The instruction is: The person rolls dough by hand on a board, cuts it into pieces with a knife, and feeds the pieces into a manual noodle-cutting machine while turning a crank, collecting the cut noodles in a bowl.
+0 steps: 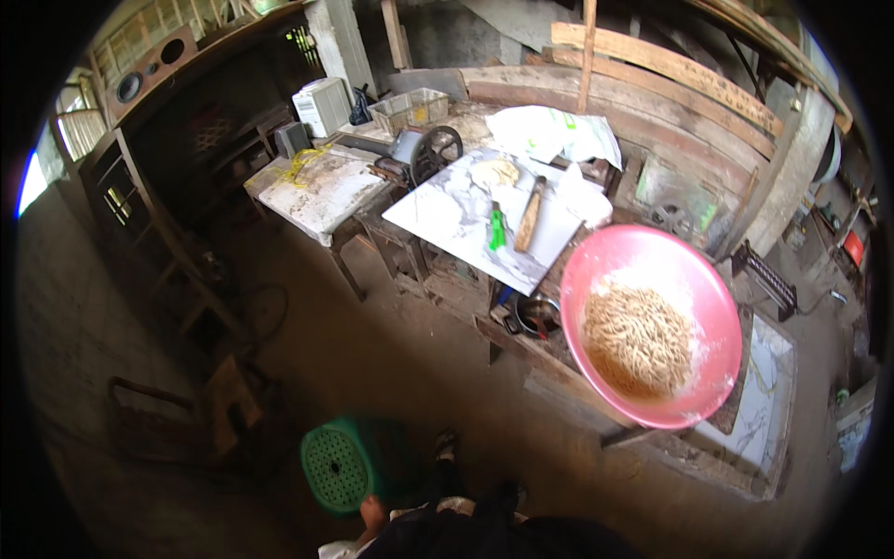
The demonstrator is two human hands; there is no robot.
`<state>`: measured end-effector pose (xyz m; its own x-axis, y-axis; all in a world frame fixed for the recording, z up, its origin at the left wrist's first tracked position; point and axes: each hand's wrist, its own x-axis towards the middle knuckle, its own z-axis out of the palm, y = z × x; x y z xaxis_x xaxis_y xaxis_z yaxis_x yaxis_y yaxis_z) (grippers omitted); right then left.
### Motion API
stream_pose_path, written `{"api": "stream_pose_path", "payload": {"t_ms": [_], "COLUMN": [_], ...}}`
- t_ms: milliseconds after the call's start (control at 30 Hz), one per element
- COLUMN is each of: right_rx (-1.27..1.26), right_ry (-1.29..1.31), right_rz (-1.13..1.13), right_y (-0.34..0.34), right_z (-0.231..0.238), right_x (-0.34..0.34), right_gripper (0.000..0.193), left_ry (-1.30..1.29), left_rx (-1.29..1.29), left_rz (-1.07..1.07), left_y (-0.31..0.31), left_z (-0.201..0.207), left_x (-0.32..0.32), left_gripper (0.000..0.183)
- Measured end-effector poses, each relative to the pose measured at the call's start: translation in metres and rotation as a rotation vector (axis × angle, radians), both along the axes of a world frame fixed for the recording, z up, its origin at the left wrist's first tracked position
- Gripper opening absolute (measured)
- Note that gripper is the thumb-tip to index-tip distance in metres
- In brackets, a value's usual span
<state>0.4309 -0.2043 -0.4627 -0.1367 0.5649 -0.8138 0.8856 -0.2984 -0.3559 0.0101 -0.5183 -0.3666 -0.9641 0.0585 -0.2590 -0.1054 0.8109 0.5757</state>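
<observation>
My left hand is low in the view, next to the near edge of a green plastic stool with a perforated seat. Its fingers are too small and dim to read, and whether it touches the stool is unclear. My right hand does not show. On the workbench to the right, a pink basin holds a heap of pale, floury strips. Behind it, a marble-patterned board carries a lump of dough, a green-handled tool and a wooden-handled tool.
A hand-wheel machine stands beside a whitish table. White plastic bags and a wire basket lie farther back. Under the board's corner sits a dark pot. Wooden frames stand at the left.
</observation>
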Motion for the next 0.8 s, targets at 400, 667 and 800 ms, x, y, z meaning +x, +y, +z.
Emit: {"api": "stream_pose_path", "payload": {"t_ms": [400,667,800], "right_rx": [0.074,0.161,0.232], "right_ry": [0.263,0.803,0.889], "right_rz": [0.139,0.477,0.445], "right_y": [0.168,0.132,0.168], "right_z": [-0.005,0.151,0.220], "right_x": [-0.257,-0.506,-0.537], "right_gripper": [0.020,0.018,0.018], "left_ry": [-0.006,-0.120,-0.109], "left_rx": [0.376,0.411,0.616], "left_rz": [-0.234,-0.388,-0.437], "left_y": [0.065,0.188,0.266], "left_z": [-0.010,0.015,0.017], "left_x": [-0.193,-0.303,-0.339], "left_gripper": [0.036,0.030,0.029]}}
